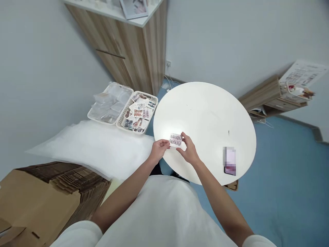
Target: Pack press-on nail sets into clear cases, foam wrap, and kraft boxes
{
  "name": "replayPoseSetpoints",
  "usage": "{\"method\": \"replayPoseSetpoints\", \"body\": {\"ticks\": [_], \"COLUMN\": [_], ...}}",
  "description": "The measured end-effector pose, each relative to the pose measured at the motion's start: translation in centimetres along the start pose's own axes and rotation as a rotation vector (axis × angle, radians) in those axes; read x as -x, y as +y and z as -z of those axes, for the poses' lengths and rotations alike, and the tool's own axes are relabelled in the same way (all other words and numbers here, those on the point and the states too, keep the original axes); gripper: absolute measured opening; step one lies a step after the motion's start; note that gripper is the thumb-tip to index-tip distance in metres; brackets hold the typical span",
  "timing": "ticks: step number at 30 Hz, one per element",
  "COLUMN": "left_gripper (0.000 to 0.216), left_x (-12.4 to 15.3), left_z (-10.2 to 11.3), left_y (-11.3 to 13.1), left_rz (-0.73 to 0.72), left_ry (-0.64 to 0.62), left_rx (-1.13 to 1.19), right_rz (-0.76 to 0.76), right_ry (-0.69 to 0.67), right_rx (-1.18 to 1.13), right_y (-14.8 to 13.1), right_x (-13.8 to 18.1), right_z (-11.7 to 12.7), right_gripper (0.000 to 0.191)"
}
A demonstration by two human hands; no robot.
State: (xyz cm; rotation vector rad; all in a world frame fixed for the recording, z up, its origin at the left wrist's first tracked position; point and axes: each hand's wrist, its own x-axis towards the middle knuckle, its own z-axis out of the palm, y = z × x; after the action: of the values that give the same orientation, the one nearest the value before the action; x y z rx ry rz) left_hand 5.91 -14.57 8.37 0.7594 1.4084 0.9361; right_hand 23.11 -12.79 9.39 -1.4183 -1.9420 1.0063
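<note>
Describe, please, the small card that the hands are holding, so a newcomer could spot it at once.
Start at the round white table; at its near left edge the left hand and right hand pinch a small clear rectangular card of patterned press-on nails. Unlike the similar cards heaped in the white plastic basket to the left, it is single and held.

Round table mostly bare, open reach ahead.
Only the phone (229, 160) lies on my right of the round table (205, 109); two baskets (123, 106) sit left beyond its edge, cardboard box (38, 199) blocks low left.
</note>
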Motion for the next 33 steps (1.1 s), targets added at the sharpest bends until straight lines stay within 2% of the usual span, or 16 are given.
{"method": "replayPoseSetpoints", "body": {"ticks": [4, 8, 13, 15, 19, 23, 26, 29, 33], "left_gripper": [0.025, 0.028, 0.023, 0.020, 0.018, 0.020, 0.021, 0.028, 0.036], "left_x": [2.3, 4.0, 4.5, 4.4, 4.1, 4.0, 3.7, 3.4, 3.6], "left_z": [-5.0, -9.5, -13.0, -13.6, -13.8, -13.5, -13.2, -12.9, -12.2], "left_y": [-0.8, -2.3, -3.5, -3.3, -2.2, -1.0, -0.5, -0.4, -0.9], "left_rz": [-0.010, -0.029, -0.100, -0.149, -0.255, -0.352, -0.407, -0.370, -0.195], "left_ry": [-0.064, -0.123, -0.123, -0.143, -0.250, -0.372, -0.379, -0.366, -0.349], "left_rx": [-0.077, -0.090, -0.140, -0.191, -0.362, -0.523, -0.549, -0.453, -0.263], "right_rz": [-0.047, -0.086, -0.073, -0.092, -0.138, -0.168, -0.212, -0.280, -0.398], "right_ry": [0.081, 0.188, 0.209, 0.219, 0.252, 0.141, 0.062, 0.080, 0.260], "right_rx": [-0.065, -0.077, -0.050, -0.025, -0.017, -0.079, -0.122, -0.243, -0.547], "right_y": [2.8, 5.1, 6.9, 7.2, 7.0, 6.1, 5.5, 5.2, 5.1], "right_x": [5.1, 9.2, 12.2, 12.6, 12.0, 10.9, 10.5, 10.7, 11.6], "right_z": [3.3, 5.6, 8.2, 9.4, 11.5, 12.2, 11.8, 11.1, 9.8], "right_gripper": [0.067, 0.064, 0.068, 0.062, 0.034, 0.022, 0.018, 0.019, 0.023]}}
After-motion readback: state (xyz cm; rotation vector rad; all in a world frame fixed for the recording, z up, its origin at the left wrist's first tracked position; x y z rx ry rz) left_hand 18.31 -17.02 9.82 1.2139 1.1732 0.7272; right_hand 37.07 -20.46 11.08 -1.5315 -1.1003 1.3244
